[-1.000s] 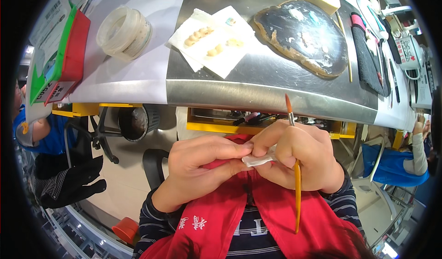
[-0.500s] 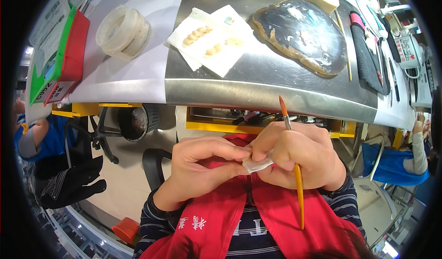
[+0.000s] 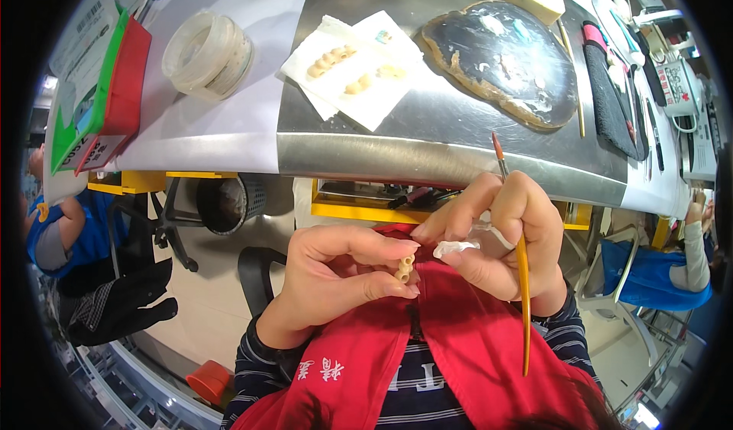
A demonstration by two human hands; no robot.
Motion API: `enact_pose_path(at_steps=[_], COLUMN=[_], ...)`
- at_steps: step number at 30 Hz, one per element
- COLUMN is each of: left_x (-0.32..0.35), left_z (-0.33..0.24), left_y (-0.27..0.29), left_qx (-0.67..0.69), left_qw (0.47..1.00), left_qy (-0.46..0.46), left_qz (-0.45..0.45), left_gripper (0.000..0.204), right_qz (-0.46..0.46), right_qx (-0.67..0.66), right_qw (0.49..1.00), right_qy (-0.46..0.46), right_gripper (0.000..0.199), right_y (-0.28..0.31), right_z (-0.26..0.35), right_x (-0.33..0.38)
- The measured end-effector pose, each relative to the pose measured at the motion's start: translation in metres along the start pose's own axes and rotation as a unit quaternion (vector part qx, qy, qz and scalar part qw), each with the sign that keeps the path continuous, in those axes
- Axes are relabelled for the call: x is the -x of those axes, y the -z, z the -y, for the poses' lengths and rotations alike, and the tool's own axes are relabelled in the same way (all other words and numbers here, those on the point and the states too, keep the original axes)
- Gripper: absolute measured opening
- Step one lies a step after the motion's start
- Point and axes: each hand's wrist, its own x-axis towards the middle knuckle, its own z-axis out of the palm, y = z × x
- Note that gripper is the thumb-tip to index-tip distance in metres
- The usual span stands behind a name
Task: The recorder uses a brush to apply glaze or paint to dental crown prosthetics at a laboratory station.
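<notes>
hands close together: left hand point(image 3: 340, 277) pinches 1 tooth row point(image 3: 405, 266); right hand point(image 3: 500, 235) grips 1 brush point(image 3: 522, 292), 1 tissue point(image 3: 456, 246).

Open air lies between the hands point(image 3: 427, 258) and the steel front edge of the counter point(image 3: 458, 166), so there is room to pass there. On the counter, the front left is taken by white paper tissues bearing small tooth-coloured pieces point(image 3: 355, 71), the right by a dark oval mixing slab point(image 3: 504, 59); bare steel runs between them
</notes>
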Motion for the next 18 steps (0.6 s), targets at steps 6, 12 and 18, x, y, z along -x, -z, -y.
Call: enact_pose_path(at_steps=[6,12,18], left_x=[0.001,0.001,0.000], left_z=[0.002,0.006,0.013], left_y=[0.000,-0.001,-0.002], left_qx=[0.013,0.005,0.002], left_qw=[1.000,1.000,1.000], left_qy=[0.013,0.004,-0.004], left_qz=[-0.003,-0.022,-0.025], left_gripper=[0.030,0.030,0.028], right_qz=[-0.016,0.034,0.035], right_qx=[0.018,0.087,0.154], right_qw=[1.000,0.989,0.974], right_qy=[-0.011,0.116,0.165], right_gripper=[0.039,0.039,0.034], right_y=[-0.001,-0.004,-0.010], right_z=[0.002,0.000,-0.003], right_x=[0.004,-0.003,-0.004])
